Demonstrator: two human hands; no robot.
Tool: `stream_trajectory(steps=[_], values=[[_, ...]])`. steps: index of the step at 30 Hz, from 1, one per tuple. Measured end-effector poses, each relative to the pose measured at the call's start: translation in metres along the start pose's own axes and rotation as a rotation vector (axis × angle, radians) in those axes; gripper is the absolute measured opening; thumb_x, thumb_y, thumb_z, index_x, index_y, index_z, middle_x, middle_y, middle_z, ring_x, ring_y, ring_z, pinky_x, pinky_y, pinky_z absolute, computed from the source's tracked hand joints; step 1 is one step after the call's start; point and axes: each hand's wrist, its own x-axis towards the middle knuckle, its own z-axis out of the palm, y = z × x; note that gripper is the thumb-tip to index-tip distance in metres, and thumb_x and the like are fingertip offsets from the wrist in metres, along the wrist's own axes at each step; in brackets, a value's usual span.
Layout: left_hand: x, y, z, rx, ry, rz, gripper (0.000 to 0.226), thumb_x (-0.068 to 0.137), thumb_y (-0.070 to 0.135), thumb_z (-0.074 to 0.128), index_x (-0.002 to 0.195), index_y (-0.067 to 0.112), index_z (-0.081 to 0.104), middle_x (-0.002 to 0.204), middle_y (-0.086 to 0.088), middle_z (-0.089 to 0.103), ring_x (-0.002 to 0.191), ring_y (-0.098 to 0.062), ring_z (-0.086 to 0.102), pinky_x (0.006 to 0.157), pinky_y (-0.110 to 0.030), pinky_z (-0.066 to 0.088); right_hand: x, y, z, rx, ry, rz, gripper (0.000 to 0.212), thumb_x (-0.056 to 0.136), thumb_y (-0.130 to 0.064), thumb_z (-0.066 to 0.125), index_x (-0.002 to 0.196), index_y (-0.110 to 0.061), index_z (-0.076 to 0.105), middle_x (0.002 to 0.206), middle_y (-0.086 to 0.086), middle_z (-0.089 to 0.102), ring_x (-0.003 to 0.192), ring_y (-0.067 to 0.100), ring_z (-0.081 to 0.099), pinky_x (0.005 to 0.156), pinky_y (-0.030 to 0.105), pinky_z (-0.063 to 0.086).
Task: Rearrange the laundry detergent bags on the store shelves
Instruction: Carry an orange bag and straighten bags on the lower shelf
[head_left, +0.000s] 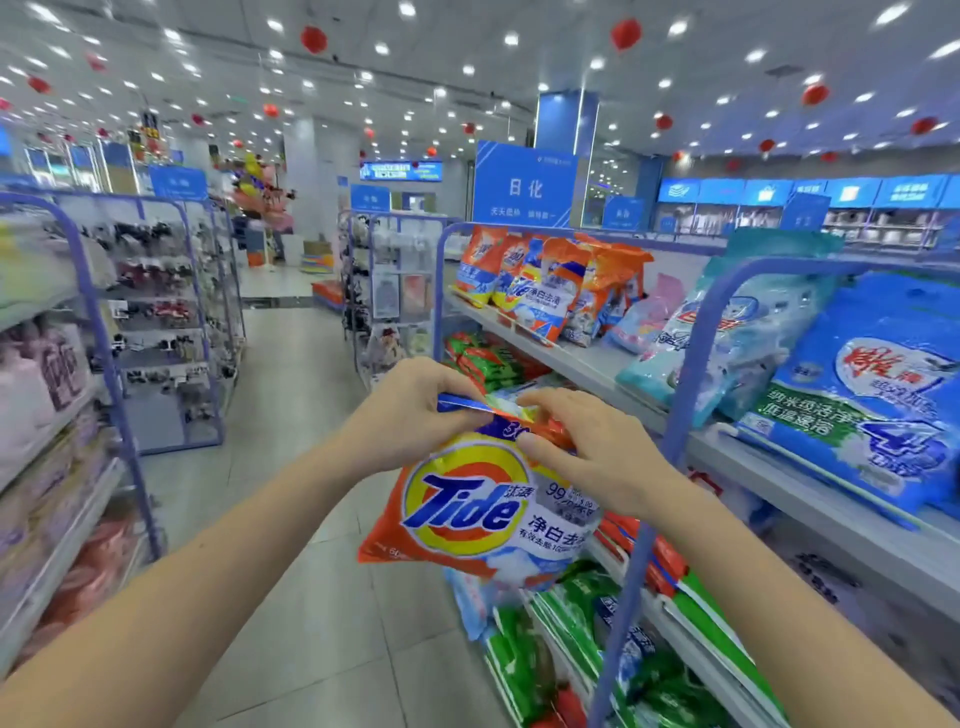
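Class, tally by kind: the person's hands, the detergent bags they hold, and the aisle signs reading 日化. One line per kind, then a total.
Hands: 2, left hand and right hand
Held detergent bags: 1, the orange Tide bag
日化 signs: 1, the blue sign
Total: 4

Top shelf (810, 483): orange bags (540, 291) at far end, teal bags (727, 338) mid, blue bag (872, 395) near. Lower shelves: green bags (566, 613).
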Motion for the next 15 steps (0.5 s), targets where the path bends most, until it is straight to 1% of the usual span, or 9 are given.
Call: stream_trajectory(steps=[1, 2, 4, 6, 8, 10, 12, 14, 15], values=[[0.002, -0.009, -0.006, 0.053, -0.008, 0.011, 0.015, 0.084, 0.019, 0.071, 0.071, 0.025, 0.073, 0.06, 0.02, 0.061, 0.063, 0.009, 0.059, 0.056, -0.006, 0.039, 0.013, -0.006, 0.013, -0.004, 0.032, -0.006, 0.046, 0.094, -0.055, 0.033, 0.122, -0.026, 0.053, 0.111, -0.007, 0.06, 0.104, 0.013, 0.052, 0.08, 0.034, 0.043], [0.005, -0.019, -0.013, 0.11, -0.016, 0.02, 0.01, 0.085, 0.021, 0.07, 0.076, 0.019, 0.076, 0.062, 0.019, 0.061, 0.065, 0.013, 0.057, 0.058, -0.003, 0.037, 0.026, -0.012, 0.027, -0.026, 0.064, -0.007, 0.037, 0.097, -0.047, 0.035, 0.114, -0.023, 0.058, 0.104, -0.006, 0.061, 0.1, 0.015, 0.054, 0.074, 0.034, 0.042], [0.011, -0.039, -0.028, 0.206, -0.048, 0.037, 0.013, 0.087, 0.024, 0.068, 0.084, 0.014, 0.077, 0.068, 0.011, 0.066, 0.063, 0.013, 0.055, 0.059, -0.001, 0.034, 0.053, -0.021, 0.049, -0.11, 0.107, -0.001, 0.029, 0.1, -0.036, 0.039, 0.092, -0.017, 0.059, 0.082, -0.004, 0.059, 0.084, 0.021, 0.058, 0.062, 0.034, 0.038], [0.018, -0.061, -0.043, 0.288, -0.075, 0.045, 0.017, 0.088, 0.028, 0.065, 0.09, 0.015, 0.076, 0.08, 0.005, 0.073, 0.067, 0.004, 0.058, 0.061, -0.006, 0.036, 0.079, -0.025, 0.063, -0.154, 0.134, 0.004, 0.03, 0.099, -0.036, 0.04, 0.078, -0.02, 0.054, 0.069, -0.004, 0.054, 0.071, 0.022, 0.057, 0.054, 0.033, 0.033], [0.026, -0.088, -0.053, 0.288, 0.0, 0.016, 0.017, 0.087, 0.029, 0.067, 0.093, 0.016, 0.076, 0.087, 0.002, 0.075, 0.077, -0.009, 0.065, 0.07, -0.02, 0.047, 0.109, -0.027, 0.07, -0.112, 0.153, -0.003, 0.032, 0.099, -0.037, 0.041, 0.07, -0.023, 0.045, 0.06, -0.007, 0.047, 0.061, 0.021, 0.052, 0.049, 0.032, 0.029], [0.033, -0.118, -0.058, 0.083, 0.186, -0.091, 0.012, 0.082, 0.026, 0.072, 0.092, 0.018, 0.073, 0.088, 0.001, 0.074, 0.08, -0.011, 0.067, 0.073, -0.025, 0.052, 0.142, -0.025, 0.074, -0.08, 0.146, 0.01, 0.039, 0.099, -0.039, 0.038, 0.065, -0.021, 0.044, 0.059, -0.005, 0.049, 0.059, 0.02, 0.048, 0.049, 0.033, 0.032], [0.036, -0.151, -0.057, -0.317, 0.296, -0.248, 0.018, 0.08, 0.022, 0.074, 0.096, 0.022, 0.066, 0.085, 0.002, 0.074, 0.076, -0.012, 0.069, 0.065, -0.022, 0.055, 0.176, -0.018, 0.079, -0.173, 0.127, 0.015, 0.043, 0.1, -0.042, 0.033, 0.063, -0.022, 0.043, 0.062, -0.001, 0.052, 0.062, 0.021, 0.05, 0.052, 0.033, 0.036], [0.038, -0.187, -0.047, -0.654, 0.252, -0.397, 0.037, 0.075, 0.029, 0.071, 0.11, 0.021, 0.06, 0.083, 0.003, 0.075, 0.074, -0.009, 0.07, 0.063, -0.019, 0.055, 0.205, -0.006, 0.083, -0.248, 0.108, 0.009, 0.044, 0.1, -0.043, 0.032, 0.06, -0.024, 0.039, 0.058, -0.003, 0.047, 0.06, 0.02, 0.049, 0.05, 0.031, 0.034], [0.039, -0.205, -0.04, -0.746, 0.2, -0.456, 0.048, 0.073, 0.035, 0.07, 0.116, 0.018, 0.057, 0.085, 0.005, 0.076, 0.076, -0.008, 0.07, 0.064, -0.019, 0.055, 0.219, 0.001, 0.086, -0.252, 0.103, -0.009, 0.046, 0.1, -0.042, 0.034, 0.057, -0.025, 0.034, 0.054, -0.006, 0.041, 0.057, 0.017, 0.044, 0.047, 0.029, 0.029]])
